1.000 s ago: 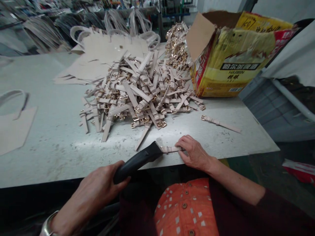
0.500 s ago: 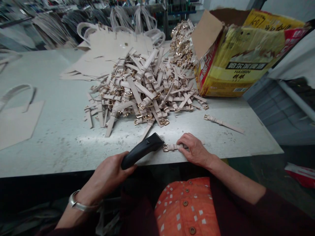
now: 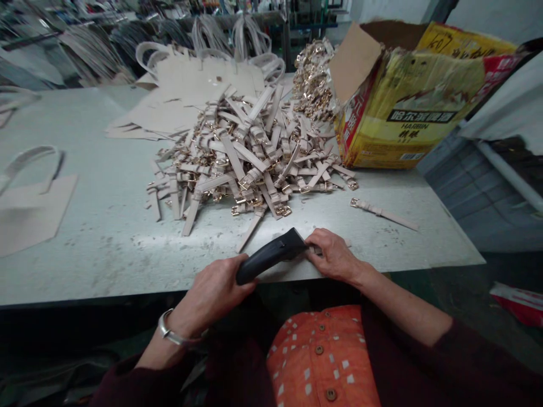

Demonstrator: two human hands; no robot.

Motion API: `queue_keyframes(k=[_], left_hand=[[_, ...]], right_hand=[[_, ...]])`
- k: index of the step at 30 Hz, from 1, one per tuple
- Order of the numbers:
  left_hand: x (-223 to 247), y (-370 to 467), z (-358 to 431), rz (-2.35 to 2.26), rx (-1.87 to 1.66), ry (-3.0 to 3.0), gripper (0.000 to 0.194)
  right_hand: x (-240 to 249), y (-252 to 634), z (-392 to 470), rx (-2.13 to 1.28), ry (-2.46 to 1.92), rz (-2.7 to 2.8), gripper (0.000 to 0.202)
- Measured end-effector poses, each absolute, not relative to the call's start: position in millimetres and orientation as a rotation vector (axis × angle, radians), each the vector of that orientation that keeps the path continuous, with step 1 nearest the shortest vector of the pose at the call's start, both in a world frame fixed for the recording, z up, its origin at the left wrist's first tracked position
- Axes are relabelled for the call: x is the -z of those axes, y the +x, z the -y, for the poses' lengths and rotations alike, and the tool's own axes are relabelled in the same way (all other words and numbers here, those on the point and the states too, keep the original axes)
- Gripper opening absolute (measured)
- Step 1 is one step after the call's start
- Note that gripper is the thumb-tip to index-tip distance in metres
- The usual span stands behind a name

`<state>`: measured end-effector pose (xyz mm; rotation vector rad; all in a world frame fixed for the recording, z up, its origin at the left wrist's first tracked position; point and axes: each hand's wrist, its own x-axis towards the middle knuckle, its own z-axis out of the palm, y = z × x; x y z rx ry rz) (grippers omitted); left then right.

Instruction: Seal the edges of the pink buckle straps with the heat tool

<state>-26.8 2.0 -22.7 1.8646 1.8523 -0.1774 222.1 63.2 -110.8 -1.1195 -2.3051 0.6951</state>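
My left hand [image 3: 216, 291] is wrapped round the handle of a black electric hair clipper [image 3: 269, 259]. Its head lies over a small beige buckle strap [image 3: 315, 249] and reaches the fingertips of my right hand [image 3: 335, 255]. Those fingers pinch the strap close to the table's front edge. Most of the strap is covered by the clipper and my fingers, its buckle included. Beyond both hands rises a big heap of similar straps [image 3: 231, 152] with gold buckles. One separate buckle strap [image 3: 384, 213] lies to the right of the heap.
A yellow cardboard box [image 3: 407, 113] stands open at the right end of the table [image 3: 106, 254]. Behind the heap are stacked beige bag panels [image 3: 169, 102] with handles and a pile of gold-coloured hardware [image 3: 314, 79]. Another handled panel [image 3: 38, 215] lies at left.
My left hand has moved the clipper to the right, from the strap's buckle end over the strap up to my right fingers. My right hand has stayed nearly still, holding the strap.
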Motion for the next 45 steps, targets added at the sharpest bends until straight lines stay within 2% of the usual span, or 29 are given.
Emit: queue_keyframes(k=[7,15,23,30,37,45], left_hand=[[14,-60,15,-1.915,0.216,1.741,0.030],[9,-48,27,-1.833,0.325,1.710,0.025],[14,-32,20,-1.797,0.423,1.765,0.026],[19,-17,0,-1.751,0.263,1.780,0.029],[21,-44,4,-1.697,0.279,1.670,0.031],[21,-16,-15,-1.669,0.220,1.684,0.031]], right_hand=[[114,229,-55,-0.516,-0.983,2.282,0.016],[114,245,-52,-0.628,-0.789,2.358,0.013],[114,243,-54,-0.757,-0.828,2.254,0.010],[112,242,-57,-0.789,-0.909,2.212,0.014],[112,242,-58,-0.836,-0.926,2.208,0.020],[109,239,-59,-0.913,-1.059,2.192,0.025]])
